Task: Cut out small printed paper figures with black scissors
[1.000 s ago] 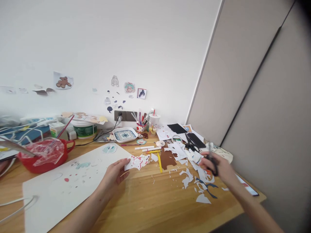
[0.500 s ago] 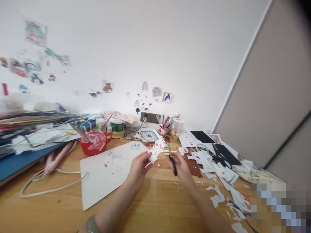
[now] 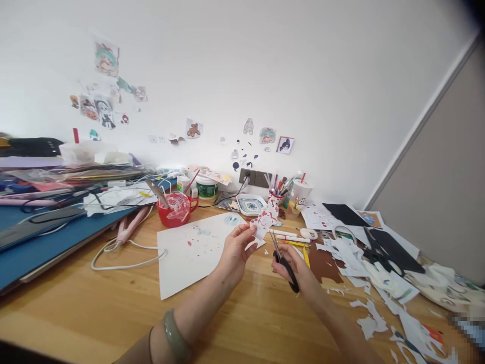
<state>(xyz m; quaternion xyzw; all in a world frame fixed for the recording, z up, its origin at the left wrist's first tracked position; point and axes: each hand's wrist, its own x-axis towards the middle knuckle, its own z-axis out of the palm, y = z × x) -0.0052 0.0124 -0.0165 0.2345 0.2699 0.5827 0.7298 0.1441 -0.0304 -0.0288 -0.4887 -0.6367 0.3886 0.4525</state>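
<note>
Between thumb and fingers, my left hand (image 3: pixel 235 253) pinches a piece of white paper (image 3: pixel 264 221) with red shapes on it, raised above the table. My right hand (image 3: pixel 290 265) grips a pair of scissors (image 3: pixel 278 251) with black handles, blades pointing up and away from me. The blade tips are just right of the paper's lower edge; whether they touch it I cannot tell. Under and left of my left hand lies a large white sheet (image 3: pixel 178 268) with small red and pale blue cut pieces on it.
A red cup (image 3: pixel 174 208) holding a tool stands left, near a blue board (image 3: pixel 22 227) piled with papers and cables. Behind are a square patterned dish (image 3: pixel 251 205) and a pen cup (image 3: pixel 277 197). Paper scraps (image 3: pixel 373 316), brown paper (image 3: pixel 326 260) and another pair of black scissors (image 3: pixel 377 253) lie right.
The view has swung left, so everything sits further right in the picture. Both hands keep their holds on the paper and scissors; the scissors sit slightly lower relative to the paper.
</note>
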